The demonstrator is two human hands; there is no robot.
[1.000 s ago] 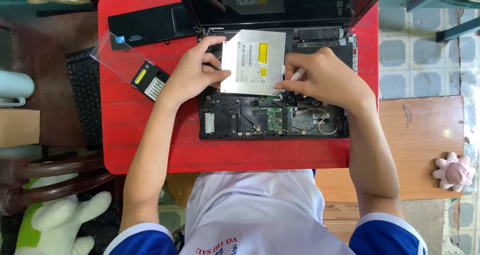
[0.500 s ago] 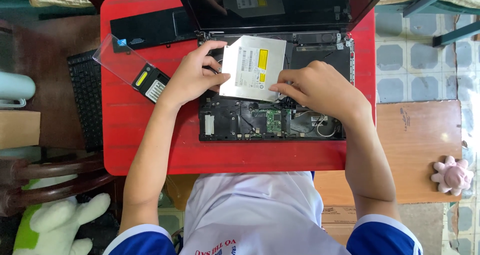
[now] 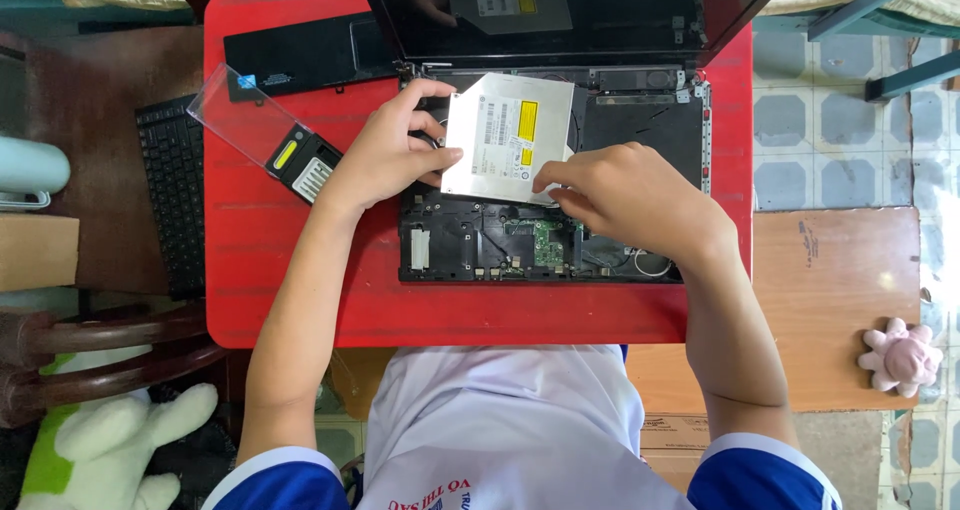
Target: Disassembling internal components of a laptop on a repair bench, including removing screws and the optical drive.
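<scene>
Tilted further since before, the silver, yellow-labelled optical drive [image 3: 507, 135] sits clasped by both hands' [image 3: 385, 155] grip.

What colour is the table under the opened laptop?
Red; the table shows best in the head view.

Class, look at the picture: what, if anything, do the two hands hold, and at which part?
Both hold the silver optical drive above the opened laptop. The left hand grips its left edge; the right hand pinches its lower right corner.

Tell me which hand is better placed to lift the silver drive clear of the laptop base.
Probably left. The left hand grips the silver drive's left edge with thumb and fingers; the right hand only touches its lower edge.
</scene>
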